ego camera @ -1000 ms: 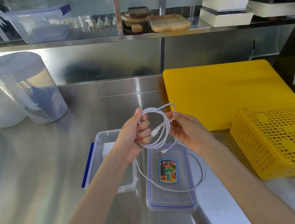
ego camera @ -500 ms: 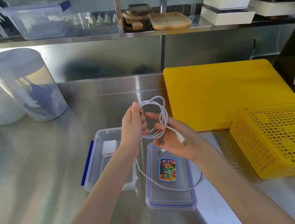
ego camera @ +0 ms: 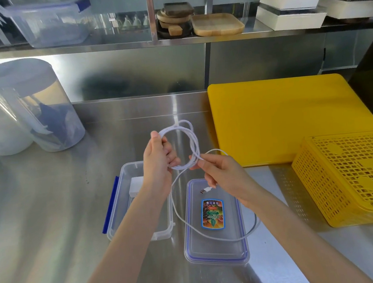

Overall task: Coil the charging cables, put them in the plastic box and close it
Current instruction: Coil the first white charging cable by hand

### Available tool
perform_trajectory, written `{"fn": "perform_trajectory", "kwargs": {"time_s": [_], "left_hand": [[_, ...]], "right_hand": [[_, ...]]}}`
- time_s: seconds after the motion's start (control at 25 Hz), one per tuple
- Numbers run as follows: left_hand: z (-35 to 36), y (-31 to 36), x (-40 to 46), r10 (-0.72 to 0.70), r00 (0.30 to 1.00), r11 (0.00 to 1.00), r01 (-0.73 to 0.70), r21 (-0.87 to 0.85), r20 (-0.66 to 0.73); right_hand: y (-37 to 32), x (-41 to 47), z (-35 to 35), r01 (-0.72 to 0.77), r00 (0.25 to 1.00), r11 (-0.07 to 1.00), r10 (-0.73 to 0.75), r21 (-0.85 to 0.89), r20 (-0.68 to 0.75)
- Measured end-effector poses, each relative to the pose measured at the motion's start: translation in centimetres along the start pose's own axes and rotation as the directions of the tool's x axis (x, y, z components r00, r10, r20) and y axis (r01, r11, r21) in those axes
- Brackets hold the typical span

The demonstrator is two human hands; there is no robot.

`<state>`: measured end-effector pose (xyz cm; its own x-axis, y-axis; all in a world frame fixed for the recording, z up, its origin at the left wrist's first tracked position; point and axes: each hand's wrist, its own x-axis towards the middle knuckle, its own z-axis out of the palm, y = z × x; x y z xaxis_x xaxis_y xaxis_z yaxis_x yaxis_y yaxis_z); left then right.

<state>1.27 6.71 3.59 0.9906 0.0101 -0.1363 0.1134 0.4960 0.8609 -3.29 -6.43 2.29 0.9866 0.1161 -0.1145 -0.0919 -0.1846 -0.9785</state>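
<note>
White charging cable (ego camera: 182, 146), wound in several loops, raised above the middle of the steel bench (ego camera: 51, 209). Left hand (ego camera: 158, 164) closed on the loops' near-left side, keeping the coil from springing apart. Right hand (ego camera: 220, 174) pinching the strand where it leaves the coil, seemingly to feed another turn. Slack tail draped down across the clear flat lid with a coloured sticker (ego camera: 216, 251), plug end hanging just under the right palm. Open clear plastic box with a blue clip (ego camera: 116, 206) just left of the lid, probably ready for the coil, a small white block already inside.
</note>
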Motion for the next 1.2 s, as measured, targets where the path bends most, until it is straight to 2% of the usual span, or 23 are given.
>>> {"fn": "perform_trajectory", "kwargs": {"time_s": [0.08, 0.2, 0.28, 0.4, 0.48, 0.6, 0.68, 0.76, 0.84, 0.96, 1.2], "left_hand": [[-0.5, 0.6, 0.5, 0.005, 0.999, 0.994, -0.010, -0.113, -0.045], [-1.1, 1.1, 1.0, 0.028, 0.997, 0.982, -0.041, -0.186, -0.070], [-1.3, 1.1, 0.9, 0.010, 0.999, 0.970, -0.019, -0.242, -0.039], [-1.3, 0.4, 0.7, -0.022, 0.998, 0.953, 0.039, -0.301, 0.058], [-1.2, -0.2, 0.5, -0.037, 0.995, 0.928, 0.067, -0.365, 0.087], [-0.7, -1.1, 0.3, -0.089, 0.990, 0.864, 0.133, -0.486, 0.113], [-0.3, -1.6, 0.0, -0.110, 0.988, 0.861, 0.151, -0.485, 0.111], [0.1, -2.3, -0.6, -0.105, 0.990, 0.910, 0.134, -0.392, 0.093], [0.3, -2.9, -1.2, -0.096, 0.992, 0.948, 0.118, -0.295, 0.087], [0.5, -3.1, -1.7, -0.104, 0.988, 0.953, 0.133, -0.274, 0.118], [0.7, -3.1, -1.9, -0.024, 0.986, 0.982, 0.054, -0.181, 0.162]], "right_hand": [[0.4, -0.4, 0.0, 0.037, 0.999, 0.998, -0.036, -0.052, 0.023], [0.8, -1.2, 0.0, 0.084, 0.993, 0.986, -0.071, -0.141, 0.098], [0.9, -1.3, 0.1, 0.090, 0.992, 0.954, -0.061, -0.284, 0.111], [1.2, -0.9, -0.1, 0.059, 0.996, 0.845, -0.016, -0.531, 0.085], [1.2, -0.3, -0.1, 0.044, 0.999, 0.838, -0.041, -0.543, 0.017], [1.3, 0.3, 0.4, 0.033, 0.988, 0.959, -0.074, -0.282, -0.136], [1.2, 0.6, 0.8, 0.069, 0.970, 0.997, -0.077, -0.045, -0.231], [0.9, 0.8, 0.8, 0.115, 0.958, 0.969, -0.051, 0.217, -0.281], [0.6, 0.8, 0.5, 0.131, 0.956, 0.904, -0.007, 0.406, -0.293], [0.4, 0.9, -0.2, 0.115, 0.958, 0.865, 0.033, 0.489, -0.284], [0.5, 1.0, -0.3, 0.021, 0.962, 0.763, 0.162, 0.646, -0.222]]}}
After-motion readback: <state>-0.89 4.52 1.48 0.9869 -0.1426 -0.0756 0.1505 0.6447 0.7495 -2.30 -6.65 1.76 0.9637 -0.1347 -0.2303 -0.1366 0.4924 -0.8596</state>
